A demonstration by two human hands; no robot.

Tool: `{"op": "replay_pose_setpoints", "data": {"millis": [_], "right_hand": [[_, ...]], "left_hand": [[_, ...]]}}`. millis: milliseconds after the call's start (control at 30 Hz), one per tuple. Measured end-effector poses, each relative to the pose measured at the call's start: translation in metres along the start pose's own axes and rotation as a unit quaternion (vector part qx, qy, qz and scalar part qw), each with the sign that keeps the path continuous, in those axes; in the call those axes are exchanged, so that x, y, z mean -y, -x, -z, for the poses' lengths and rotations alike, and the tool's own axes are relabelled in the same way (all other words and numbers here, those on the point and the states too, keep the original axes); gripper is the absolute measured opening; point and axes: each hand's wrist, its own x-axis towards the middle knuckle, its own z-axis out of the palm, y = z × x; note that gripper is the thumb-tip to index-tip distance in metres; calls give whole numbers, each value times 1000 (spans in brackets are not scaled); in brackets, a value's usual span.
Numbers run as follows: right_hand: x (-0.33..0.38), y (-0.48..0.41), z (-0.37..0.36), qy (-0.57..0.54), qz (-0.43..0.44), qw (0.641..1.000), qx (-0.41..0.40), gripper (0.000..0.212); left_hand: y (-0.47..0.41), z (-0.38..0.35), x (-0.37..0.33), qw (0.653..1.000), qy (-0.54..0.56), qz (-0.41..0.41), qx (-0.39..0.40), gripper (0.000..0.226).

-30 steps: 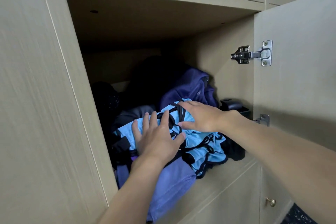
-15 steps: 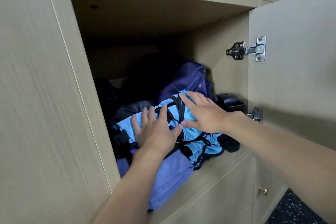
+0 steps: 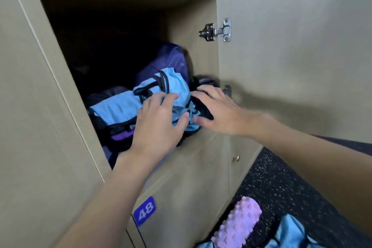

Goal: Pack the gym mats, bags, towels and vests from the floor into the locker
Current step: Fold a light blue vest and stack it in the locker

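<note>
A bundle of light blue vests (image 3: 118,109) with black trim lies at the front of the open locker (image 3: 193,54). Behind it stands a dark purple bag (image 3: 169,56), and a purple mat edge (image 3: 120,137) shows under the bundle. My left hand (image 3: 159,125) presses on the blue fabric with spread fingers. My right hand (image 3: 219,110) rests flat against the bundle's right side, fingers straight. More blue fabric (image 3: 289,233) lies on the floor at the bottom right.
The locker door (image 3: 291,56) stands open on the right, with metal hinges (image 3: 216,31). A pink knobbed foam roller (image 3: 239,225) lies on the black speckled floor (image 3: 281,187). A blue label "48" (image 3: 145,211) marks the lower door.
The view has tilted down and left, revealing the floor. Both hands have shifted toward the bundle's right end, and the hanging purple-blue fabric has been pushed inside the locker.
</note>
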Motion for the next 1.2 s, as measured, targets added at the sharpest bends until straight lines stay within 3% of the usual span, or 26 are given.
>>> {"op": "replay_pose_setpoints", "data": {"millis": [100,233,433,533,667,867,1000,1200], "right_hand": [[-11,65,-15,-6,-73,997,30,66],[-31,166,-51,-37,-174,980,86,58],[-41,319,-127,-102,-356,910,187,50],[-30,379,-165,-136,-427,866,220,52],[-19,418,-208,-165,-449,841,252,67],[-14,400,-253,-143,-386,873,263,73],[-7,377,-284,-152,-352,881,276,72],[3,365,-304,-153,-351,873,304,71]], "left_hand": [[35,-24,-28,991,87,-34,92,57],[91,-80,-48,963,102,-53,244,56],[189,-171,-51,904,90,-71,413,35],[238,-220,-41,871,75,-68,481,41],[276,-266,-15,859,25,-76,505,44],[283,-292,30,857,-78,-137,490,59],[284,-295,64,849,-104,-117,505,70],[284,-293,93,858,-37,-36,511,28]]}}
